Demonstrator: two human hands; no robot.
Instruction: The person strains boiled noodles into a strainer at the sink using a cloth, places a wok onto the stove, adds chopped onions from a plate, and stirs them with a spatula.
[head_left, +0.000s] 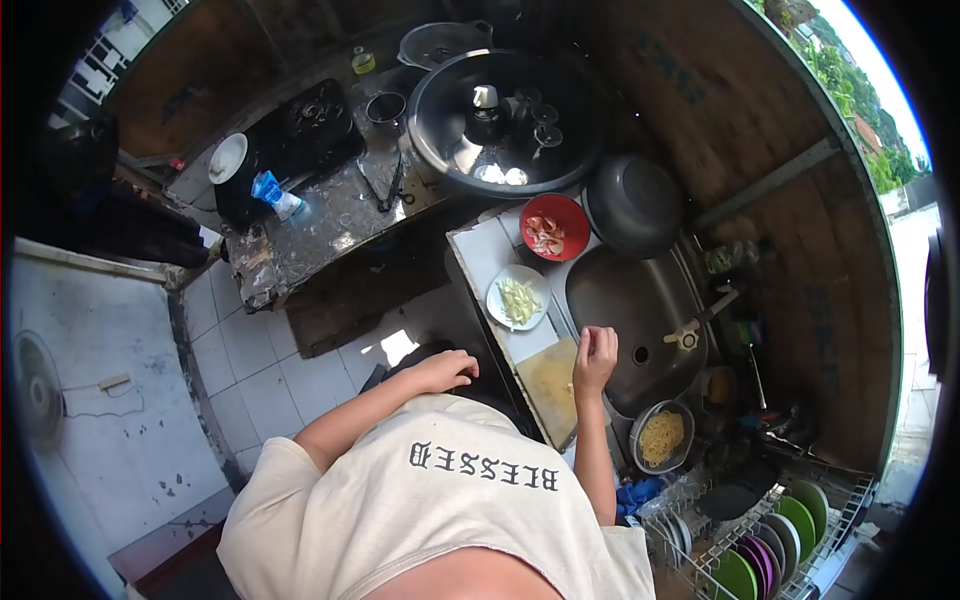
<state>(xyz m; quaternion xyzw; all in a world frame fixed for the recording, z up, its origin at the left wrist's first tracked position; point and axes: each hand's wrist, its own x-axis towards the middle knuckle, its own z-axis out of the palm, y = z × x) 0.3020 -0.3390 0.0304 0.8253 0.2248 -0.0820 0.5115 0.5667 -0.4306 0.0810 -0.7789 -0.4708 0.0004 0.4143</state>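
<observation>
My left hand [446, 371] hangs by my waist, its fingers loosely bent and apart, with nothing in it. Raised between the cutting board and the sink, my right hand [596, 358] has its fingers curled together; no object shows in it. Below it lies a worn yellowish cutting board [549, 388] on the white tiled counter. Just beyond the board, a white plate [495, 301] carries pale chopped pieces [520, 300]. Behind that plate stands a red bowl [570, 215] of reddish-white pieces. Noodles [661, 438] fill a bowl at the sink's near side.
The metal sink [640, 300] has a tap [690, 334] on its right. A dark pot [634, 205] and a large black basin [440, 150] with glasses stand behind. Farther left are a stove [305, 125] and tongs [393, 188]. A dish rack [720, 555] is at lower right.
</observation>
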